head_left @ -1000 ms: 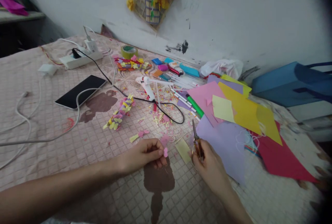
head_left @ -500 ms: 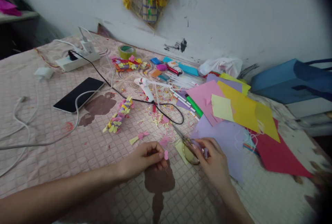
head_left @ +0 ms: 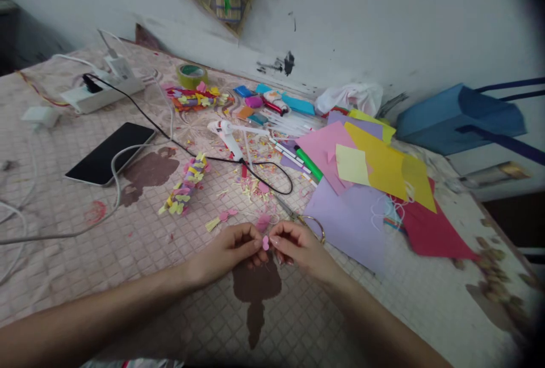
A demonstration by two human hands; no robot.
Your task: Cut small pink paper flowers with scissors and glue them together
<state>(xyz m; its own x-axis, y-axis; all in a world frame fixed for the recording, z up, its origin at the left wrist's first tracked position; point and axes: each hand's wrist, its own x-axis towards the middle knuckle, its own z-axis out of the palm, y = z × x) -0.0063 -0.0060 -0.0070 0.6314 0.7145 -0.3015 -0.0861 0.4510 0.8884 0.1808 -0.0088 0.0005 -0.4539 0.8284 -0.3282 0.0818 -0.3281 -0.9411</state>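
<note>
Pinched in the fingertips of my left hand [head_left: 240,246] is a small pink paper cutout [head_left: 265,242] with rounded lobes. My right hand [head_left: 298,246] meets it from the other side, thumb and forefinger closed at the cutout's right edge. Just beyond my right hand lie scissors [head_left: 313,225] with gold-coloured handles, partly hidden by that hand. Pink paper pieces [head_left: 263,221] and a pink and pale-yellow paper piece [head_left: 221,219] lie in front of my hands. Further off rests a stick-shaped bundle [head_left: 184,184] covered in yellow, pink and purple cutouts.
A white glue gun [head_left: 229,139] with a black cable lies amid paper scraps. Coloured paper sheets [head_left: 344,220] overlap on the right, beside a green marker [head_left: 308,163]. At left are a tablet [head_left: 109,154], a power strip [head_left: 102,93] and loose cables. Green tape [head_left: 192,75] stands behind.
My right hand has let go of the scissors, leaving them on the table, and has moved left to the pink cutout. My left hand still holds the cutout. The view has shifted slightly.
</note>
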